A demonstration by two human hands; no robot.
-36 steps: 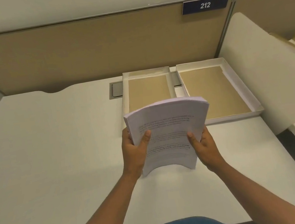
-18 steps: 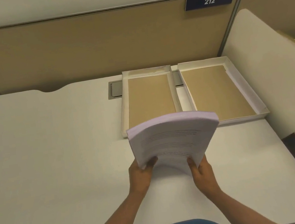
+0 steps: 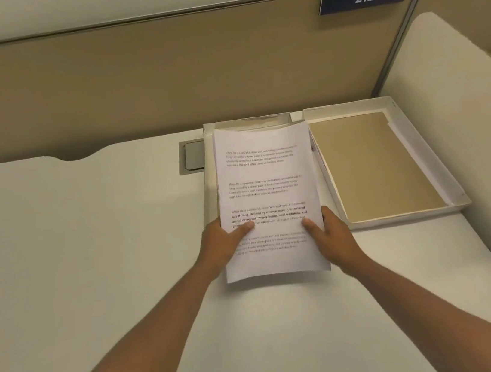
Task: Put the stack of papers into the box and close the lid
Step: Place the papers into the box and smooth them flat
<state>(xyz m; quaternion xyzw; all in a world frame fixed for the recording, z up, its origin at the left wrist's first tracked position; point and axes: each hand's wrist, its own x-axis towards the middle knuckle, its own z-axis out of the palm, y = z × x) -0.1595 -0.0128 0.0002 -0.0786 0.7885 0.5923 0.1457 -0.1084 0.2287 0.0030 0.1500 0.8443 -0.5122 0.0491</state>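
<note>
Hands (image 3: 277,241) flanking paper stack (image 3: 268,189)

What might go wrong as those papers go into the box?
The stack of papers is held by the left hand and right hand near its close end only, so the far end may sag or fan out. The stack sits slightly turned over the narrow box, with its right edge over the box wall, so it may catch there. Its near end overhangs the table outside the box. The lid could then fail to close properly.
</note>
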